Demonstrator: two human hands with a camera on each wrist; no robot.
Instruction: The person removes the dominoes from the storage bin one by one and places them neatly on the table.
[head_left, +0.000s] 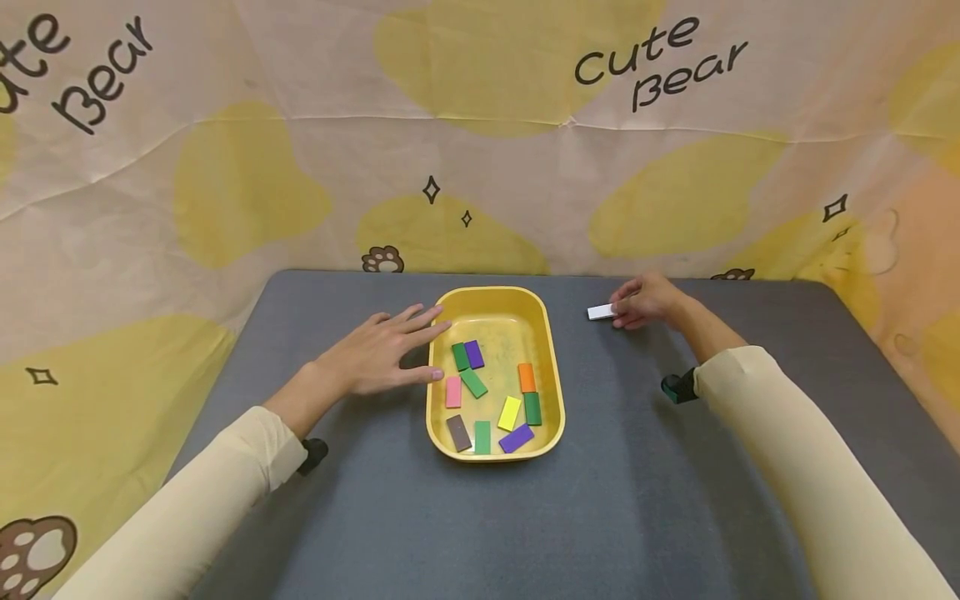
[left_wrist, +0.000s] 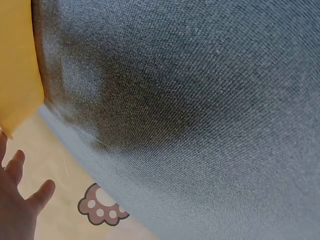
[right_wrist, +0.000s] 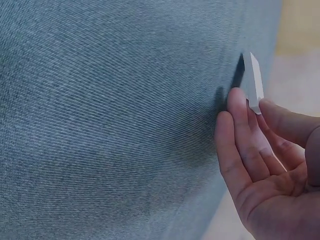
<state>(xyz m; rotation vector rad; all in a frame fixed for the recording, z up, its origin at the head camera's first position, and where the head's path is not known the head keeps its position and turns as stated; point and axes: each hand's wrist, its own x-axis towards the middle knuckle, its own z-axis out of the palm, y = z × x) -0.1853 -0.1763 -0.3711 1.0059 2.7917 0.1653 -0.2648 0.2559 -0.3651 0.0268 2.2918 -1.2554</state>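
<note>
In the head view, my right hand [head_left: 647,301] pinches one end of a white rectangular block [head_left: 599,312] over the back of the table, right of a yellow tray [head_left: 501,332]. The right wrist view shows the thumb and fingers gripping the block [right_wrist: 255,82], with its shadow on the cloth beside it. My left hand [head_left: 381,353] is spread at the tray's left side, fingertips over the rim and holding nothing. Several coloured blocks lie loose inside the tray, among them a pink block [head_left: 453,392], a yellow block [head_left: 509,413] and an orange block [head_left: 527,377].
A dark grey cloth-covered table [head_left: 577,517] lies under everything. Behind it hangs a printed fabric backdrop [head_left: 480,167], meeting the table's back edge near my right hand. The tray's raised rim stands around the blocks.
</note>
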